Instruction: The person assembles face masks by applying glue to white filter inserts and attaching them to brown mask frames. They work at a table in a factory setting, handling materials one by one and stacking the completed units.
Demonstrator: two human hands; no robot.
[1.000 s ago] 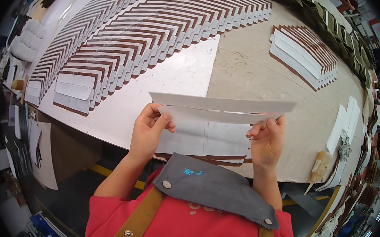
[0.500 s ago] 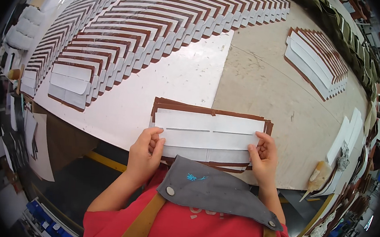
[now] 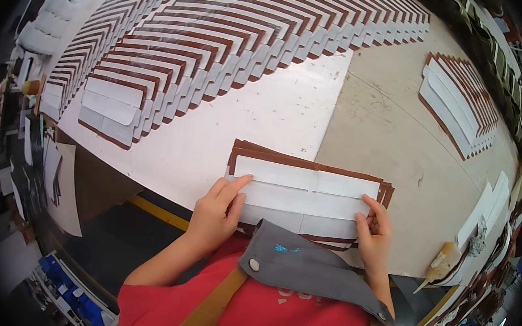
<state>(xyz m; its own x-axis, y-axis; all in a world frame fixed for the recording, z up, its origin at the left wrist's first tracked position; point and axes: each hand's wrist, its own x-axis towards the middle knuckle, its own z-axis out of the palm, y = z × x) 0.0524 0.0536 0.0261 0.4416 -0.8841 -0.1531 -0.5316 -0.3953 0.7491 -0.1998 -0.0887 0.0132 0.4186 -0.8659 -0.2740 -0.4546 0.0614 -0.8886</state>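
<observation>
A stack of brown pieces with white facing (image 3: 276,169) lies at the table's near edge, its layers slightly fanned. Across the top piece runs a white strip (image 3: 307,200), with a thin dark line along its upper edge. At the strip's left end is my left hand (image 3: 214,215), index finger stretched onto the upper corner and thumb near the lower one. My right hand (image 3: 377,235) has the right end between thumb and bent index finger. How firmly either hand grips cannot be seen. The grey apron flap (image 3: 302,260) covers part of the stack's near edge.
Long overlapping rows of brown-and-white pieces (image 3: 209,47) fill the table's far left. A smaller fanned group (image 3: 459,103) lies at the far right. Loose white strips (image 3: 487,204) and a pale glue bottle (image 3: 443,261) sit along the right edge. Rolled olive material (image 3: 498,72) lines the far right.
The whole view has shifted, so everything appears further right and lower. My left index finger has straightened onto the strip. The dark line above the strip has become thinner.
</observation>
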